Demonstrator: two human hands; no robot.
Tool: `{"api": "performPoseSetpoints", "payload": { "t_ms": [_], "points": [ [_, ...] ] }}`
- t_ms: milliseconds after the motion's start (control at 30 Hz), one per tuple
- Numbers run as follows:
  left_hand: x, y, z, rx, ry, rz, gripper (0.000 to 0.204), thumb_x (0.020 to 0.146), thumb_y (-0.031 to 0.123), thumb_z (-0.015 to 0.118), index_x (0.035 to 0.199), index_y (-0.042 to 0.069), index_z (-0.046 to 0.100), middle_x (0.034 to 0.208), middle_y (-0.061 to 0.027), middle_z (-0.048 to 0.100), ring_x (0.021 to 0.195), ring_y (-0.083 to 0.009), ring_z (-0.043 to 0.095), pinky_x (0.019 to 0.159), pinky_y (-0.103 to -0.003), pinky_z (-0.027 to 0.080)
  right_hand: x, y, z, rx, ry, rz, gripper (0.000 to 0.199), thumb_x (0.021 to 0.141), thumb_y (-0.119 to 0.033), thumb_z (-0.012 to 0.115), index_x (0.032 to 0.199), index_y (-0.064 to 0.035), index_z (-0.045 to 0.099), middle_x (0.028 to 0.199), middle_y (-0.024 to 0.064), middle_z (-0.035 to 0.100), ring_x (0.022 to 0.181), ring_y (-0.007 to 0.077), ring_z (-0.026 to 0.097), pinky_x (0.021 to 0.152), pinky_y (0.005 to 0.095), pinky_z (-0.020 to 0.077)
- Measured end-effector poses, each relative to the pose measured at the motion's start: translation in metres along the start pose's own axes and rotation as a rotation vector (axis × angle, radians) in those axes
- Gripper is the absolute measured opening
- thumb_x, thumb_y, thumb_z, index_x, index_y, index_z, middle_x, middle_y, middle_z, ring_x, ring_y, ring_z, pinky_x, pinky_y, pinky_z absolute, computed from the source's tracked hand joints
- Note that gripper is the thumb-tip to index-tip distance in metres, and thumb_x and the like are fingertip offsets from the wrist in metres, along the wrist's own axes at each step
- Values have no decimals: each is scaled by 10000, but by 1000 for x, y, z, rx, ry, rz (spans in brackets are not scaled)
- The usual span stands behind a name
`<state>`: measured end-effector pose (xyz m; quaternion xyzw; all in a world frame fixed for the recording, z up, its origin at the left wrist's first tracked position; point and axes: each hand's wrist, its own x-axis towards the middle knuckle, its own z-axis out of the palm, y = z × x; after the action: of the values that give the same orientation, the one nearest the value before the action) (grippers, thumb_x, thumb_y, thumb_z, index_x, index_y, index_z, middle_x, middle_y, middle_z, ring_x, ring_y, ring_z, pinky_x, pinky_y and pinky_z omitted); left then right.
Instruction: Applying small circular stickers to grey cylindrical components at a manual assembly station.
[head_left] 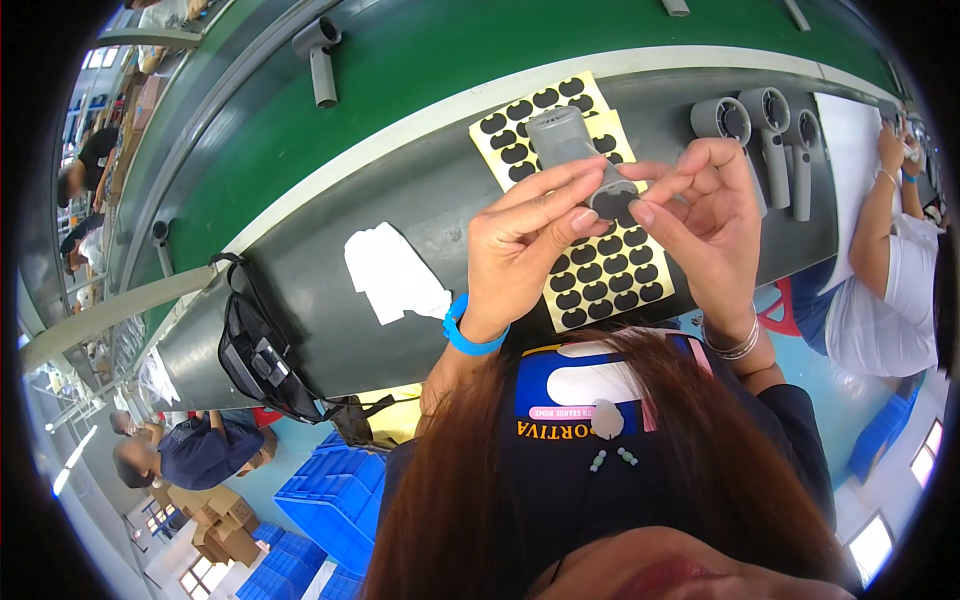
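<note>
My left hand, with a blue band at its wrist, grips a grey handheld fan near its close end. That end faces me and carries a dark rounded sticker. My right hand is closed in a pinch, thumb and forefinger at the sticker's right edge; the fingertips partly cover the contact. Beneath the hands lie yellow sheets bearing rows of black rounded stickers. Parts of the sheets are hidden by the fan and my hands.
Several grey fans lie right on the dark worktop. White paper and a black bag are left. A green conveyor belt runs beyond, with fans on it. A co-worker sits right; blue crates stand lower left.
</note>
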<state>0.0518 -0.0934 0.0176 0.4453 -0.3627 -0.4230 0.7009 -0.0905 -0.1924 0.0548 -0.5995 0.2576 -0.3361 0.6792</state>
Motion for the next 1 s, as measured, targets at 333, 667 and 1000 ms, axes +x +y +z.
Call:
{"api": "performPoseSetpoints", "payload": {
  "t_ms": [333,667,1000],
  "points": [
    [0,1,2,-1,-2,-6,281,868,-26,582,1147,-15,608,1248,-191,535,1024,-229,605,829,-325,577,-1,0,-2,14,3,-1,385,782,127,618,1054,-48,409,860,84,638,1077,253,585,878,310,468],
    [1,3,5,1,4,-17,281,870,-24,584,1151,-22,604,1238,-186,543,1003,-213,609,826,-315,575,-1,2,-2,-21,5,-7,388,786,124,614,1058,-48,397,878,83,630,1080,234,584,860,293,477],
    [-3,3,15,91,110,3,284,822,-122,566,1085,-43,636,1192,-172,575,907,-161,635,751,-251,577,-6,-7,2,-255,-12,-50,403,803,88,602,1118,-27,379,886,73,607,1008,180,600,855,297,463]
  ]
}}
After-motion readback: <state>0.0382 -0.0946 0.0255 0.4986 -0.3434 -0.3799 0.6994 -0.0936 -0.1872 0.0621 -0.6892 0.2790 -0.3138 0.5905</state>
